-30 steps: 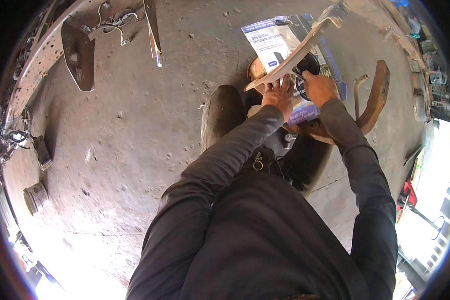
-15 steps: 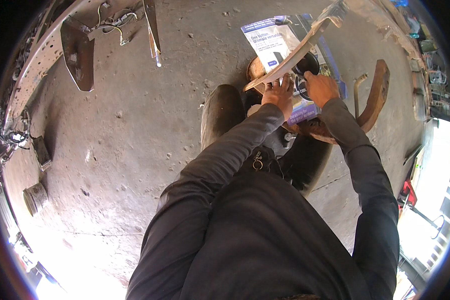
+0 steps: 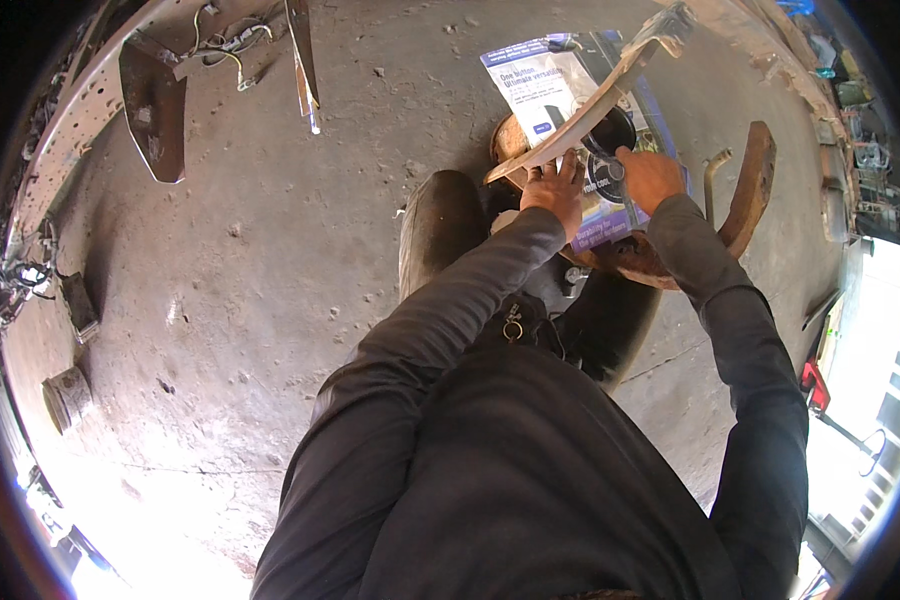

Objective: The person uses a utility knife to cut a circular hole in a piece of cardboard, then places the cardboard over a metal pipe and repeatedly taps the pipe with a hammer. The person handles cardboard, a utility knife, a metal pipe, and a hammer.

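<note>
A printed cardboard sheet (image 3: 533, 83) in white and purple lies on the floor in front of me. Over it arches a curved, worn metal strip (image 3: 592, 112). My left hand (image 3: 554, 190) rests at the strip's near end with its fingers spread, pressing down on the sheet. Beside the strip a round black dish-like thing (image 3: 612, 130) sits on the cardboard. My right hand (image 3: 652, 180) is closed just to the near right of that dish. A greyish bit shows by its fingertips, but what the fist grips is too small to name.
A rusty curved bar (image 3: 753, 190) lies to my right, beside a thin bent rod (image 3: 712, 185). A rusty round part (image 3: 510, 140) is left of the strip. Along the far left runs a perforated metal frame (image 3: 80, 150) with loose wires (image 3: 232, 45). My knee (image 3: 440, 225) is close by.
My right hand has shifted slightly right and toward me, off the edge of the black dish. My left hand stays in place on the sheet.
</note>
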The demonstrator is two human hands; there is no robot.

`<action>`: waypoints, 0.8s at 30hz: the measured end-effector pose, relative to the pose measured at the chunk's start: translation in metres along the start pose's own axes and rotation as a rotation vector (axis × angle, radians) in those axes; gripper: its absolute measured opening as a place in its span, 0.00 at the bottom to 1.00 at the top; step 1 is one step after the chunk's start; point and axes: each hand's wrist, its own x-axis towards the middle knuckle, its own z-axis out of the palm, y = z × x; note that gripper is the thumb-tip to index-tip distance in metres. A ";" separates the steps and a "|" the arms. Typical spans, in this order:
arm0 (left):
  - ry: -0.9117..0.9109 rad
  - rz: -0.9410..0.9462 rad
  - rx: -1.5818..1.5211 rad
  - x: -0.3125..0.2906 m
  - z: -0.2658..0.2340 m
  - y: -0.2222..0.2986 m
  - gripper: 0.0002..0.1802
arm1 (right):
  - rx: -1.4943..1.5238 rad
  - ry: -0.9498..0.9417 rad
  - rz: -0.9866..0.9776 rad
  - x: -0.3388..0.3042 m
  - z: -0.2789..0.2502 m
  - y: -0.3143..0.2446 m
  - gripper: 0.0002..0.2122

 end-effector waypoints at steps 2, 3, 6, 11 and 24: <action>-0.004 0.000 0.007 0.002 0.000 0.000 0.38 | -0.051 -0.063 0.020 -0.004 0.001 0.016 0.09; -0.024 -0.005 0.006 0.001 -0.004 0.002 0.38 | -0.074 -0.095 0.030 -0.005 -0.002 0.017 0.10; -0.014 -0.003 0.003 -0.001 -0.008 0.006 0.38 | -0.031 -0.015 0.103 -0.012 -0.011 0.010 0.10; 0.093 -0.023 -0.107 -0.003 0.001 0.002 0.37 | 0.185 0.144 0.148 -0.036 -0.074 0.009 0.11; 0.225 0.032 -0.082 0.014 0.023 0.028 0.48 | 0.852 0.585 0.401 -0.106 -0.081 0.082 0.15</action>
